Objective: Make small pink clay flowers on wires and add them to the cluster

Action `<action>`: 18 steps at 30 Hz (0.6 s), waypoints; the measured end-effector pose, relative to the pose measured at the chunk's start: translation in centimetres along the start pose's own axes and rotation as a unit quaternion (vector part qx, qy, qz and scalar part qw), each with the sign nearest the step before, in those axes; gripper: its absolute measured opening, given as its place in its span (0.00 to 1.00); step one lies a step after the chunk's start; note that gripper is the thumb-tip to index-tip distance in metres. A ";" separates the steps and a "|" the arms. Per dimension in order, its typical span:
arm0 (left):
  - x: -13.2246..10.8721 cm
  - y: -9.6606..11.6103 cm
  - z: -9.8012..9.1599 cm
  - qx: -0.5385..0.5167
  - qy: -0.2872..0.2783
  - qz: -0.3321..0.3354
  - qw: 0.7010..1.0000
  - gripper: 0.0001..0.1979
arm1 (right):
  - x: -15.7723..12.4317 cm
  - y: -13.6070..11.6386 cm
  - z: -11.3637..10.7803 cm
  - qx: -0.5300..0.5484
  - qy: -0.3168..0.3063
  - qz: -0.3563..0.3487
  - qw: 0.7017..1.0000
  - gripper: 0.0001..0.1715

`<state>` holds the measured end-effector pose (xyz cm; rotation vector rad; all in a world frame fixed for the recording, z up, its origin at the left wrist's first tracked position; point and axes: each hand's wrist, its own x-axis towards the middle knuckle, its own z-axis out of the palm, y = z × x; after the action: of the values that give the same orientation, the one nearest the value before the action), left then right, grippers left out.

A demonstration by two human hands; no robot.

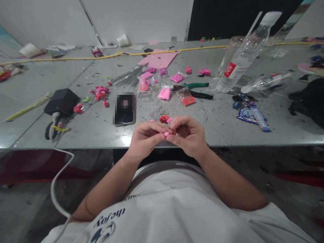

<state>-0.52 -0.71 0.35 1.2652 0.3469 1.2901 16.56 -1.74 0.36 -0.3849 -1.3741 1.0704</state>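
Observation:
Both my hands meet at the near edge of the grey table (227,128). My left hand (145,136) and my right hand (188,135) have their fingers curled and pinched together around a small pink piece (166,134) held between the fingertips. Just behind my fingers lies a small red and pink flower-like cluster (164,118), touching or nearly touching them. A dark phone (124,109) lies flat to the left of my hands.
Small bags of pink and red bits (164,93) lie mid-table, green-handled pliers (198,90) beside them. A clear bottle (240,57) leans at right, keys (249,109) nearer. A black charger (62,101) with white cable sits left. Pink paper (158,59) and a yellow cord lie farther back.

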 end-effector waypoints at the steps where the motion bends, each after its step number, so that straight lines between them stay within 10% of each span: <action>1: -0.1 0.0 -0.1 0.007 -0.003 0.004 1.000 0.06 | 0.0 0.0 0.0 0.001 -0.001 -0.001 1.000 0.17; 12: -0.6 1.2 -1.1 0.106 0.041 -0.005 0.994 0.05 | 0.0 0.3 -0.3 0.029 0.002 0.009 1.000 0.14; 18: -0.9 4.4 -3.6 0.465 0.019 -0.005 0.885 0.05 | 0.1 0.5 -0.3 0.056 0.094 0.062 0.992 0.08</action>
<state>-5.91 -0.69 2.32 2.0204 1.0882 1.1570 16.68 -1.31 -0.02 -0.4815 -1.1292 1.1776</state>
